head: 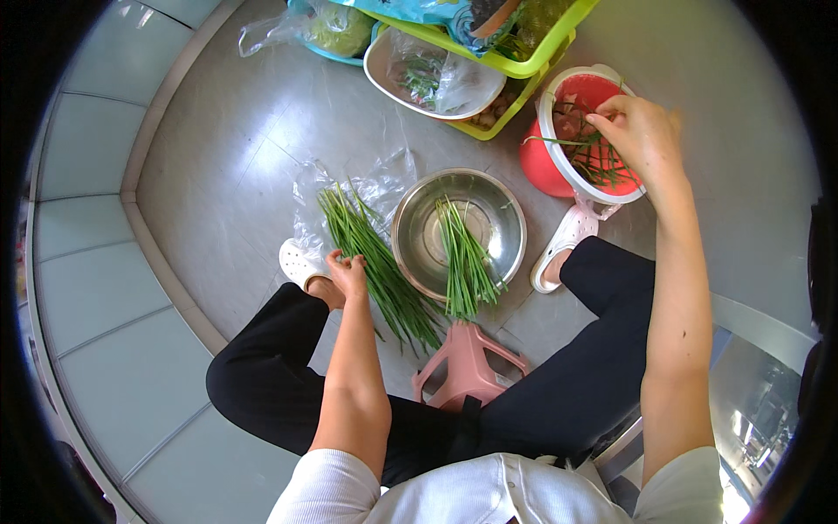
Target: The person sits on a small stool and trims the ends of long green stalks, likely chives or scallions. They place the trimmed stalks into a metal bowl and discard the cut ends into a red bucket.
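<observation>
A bunch of long green chives (386, 275) lies on the floor, its upper end on a clear plastic bag (311, 209). My left hand (348, 272) is beside this bunch with its fingers curled; whether it grips a stalk is unclear. A second, smaller bunch of green chives (463, 262) rests in a stainless steel bowl (404, 262), its ends over the near rim. My right hand (632, 128) is above a red bin with a white rim (556, 154), thumb and fingertips close together near some green leaves. Green scraps (599, 164) lie inside the bin.
A pink plastic stool (466, 367) stands between my legs. White clogs (566, 242) are on my feet. Beyond the bowl are a lime-green basket rack (530, 65), a white basin with bagged greens (393, 95) and a bagged green vegetable (340, 33). Pale cabinet fronts (98, 262) line the left side.
</observation>
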`<state>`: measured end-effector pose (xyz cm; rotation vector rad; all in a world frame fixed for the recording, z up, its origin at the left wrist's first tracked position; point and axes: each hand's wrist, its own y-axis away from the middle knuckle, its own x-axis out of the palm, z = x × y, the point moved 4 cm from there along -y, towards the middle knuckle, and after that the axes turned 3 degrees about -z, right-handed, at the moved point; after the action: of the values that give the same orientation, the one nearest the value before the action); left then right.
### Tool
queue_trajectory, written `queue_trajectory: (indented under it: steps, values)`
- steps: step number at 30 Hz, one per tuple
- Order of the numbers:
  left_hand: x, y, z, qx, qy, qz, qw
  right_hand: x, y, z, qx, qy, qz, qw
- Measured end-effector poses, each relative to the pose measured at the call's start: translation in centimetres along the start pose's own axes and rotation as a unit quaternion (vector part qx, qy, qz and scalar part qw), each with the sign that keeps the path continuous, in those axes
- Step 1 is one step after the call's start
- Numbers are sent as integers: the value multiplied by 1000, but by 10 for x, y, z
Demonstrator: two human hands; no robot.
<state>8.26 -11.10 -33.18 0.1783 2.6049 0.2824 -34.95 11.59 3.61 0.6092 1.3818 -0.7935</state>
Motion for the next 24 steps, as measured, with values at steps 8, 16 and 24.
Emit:
queue_trajectory:
  steps: [8, 16, 24]
  values:
    - [-22, 35, 0, -145, -130, 139, 971, -19, 13, 11, 2, 0, 7, 1000]
    - [-37, 54, -15, -212, -12, 180, 960, -12, 26, 15, -55, -71, -97, 991]
    - [-103, 85, -171, 60, -160, 150, 974, -5, 50, 59, -140, -185, -62, 971]
